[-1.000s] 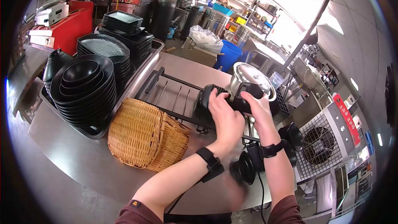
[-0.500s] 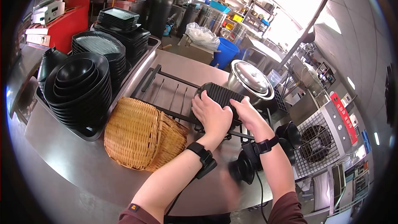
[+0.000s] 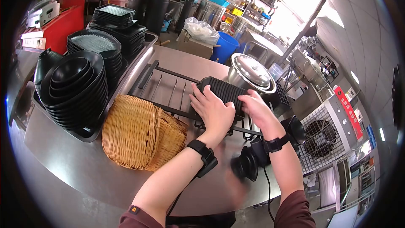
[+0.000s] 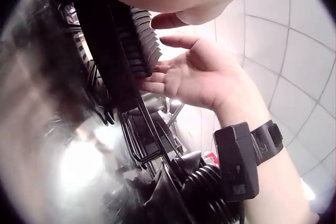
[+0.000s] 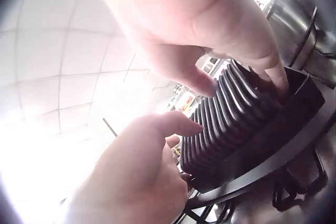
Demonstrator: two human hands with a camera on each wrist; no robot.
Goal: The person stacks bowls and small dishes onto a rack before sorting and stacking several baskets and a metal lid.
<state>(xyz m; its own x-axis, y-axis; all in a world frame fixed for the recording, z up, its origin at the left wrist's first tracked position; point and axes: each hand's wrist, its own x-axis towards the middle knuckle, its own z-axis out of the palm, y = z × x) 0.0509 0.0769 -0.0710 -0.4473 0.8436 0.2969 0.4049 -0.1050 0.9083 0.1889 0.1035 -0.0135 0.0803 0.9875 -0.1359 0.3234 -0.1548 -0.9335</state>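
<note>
Dishes (image 3: 223, 90), black and seemingly ranked on edge in a tight row, sit on the rack (image 3: 147, 77), with 1 hand at each end. Nearest the wearer, a cord (image 3: 268, 194) hangs from the right wrist; if it caught on the black cups (image 3: 246, 164) below that arm, a tug could jerk the hand and jolt the row. The baskets (image 3: 130, 131) lie just left of the left arm, so an elbow swung wide might shove them.

At the row, the left hand (image 3: 214, 112) has its fingers spread wide, thumb set apart on the ribbed edges. The right hand (image 3: 256, 109) reaches around the other end, fingers fairly straight, thumb well clear of them. I cannot tell how hard either presses. Uneven pressure could make the dishes fan or topple; too hard a push could slide the rack, and a fingertip might get pinched between rims. Beyond, the lidded pot (image 3: 252, 71) stands close behind the right hand, so knuckles could knock it if that hand pulled away fast.
</note>
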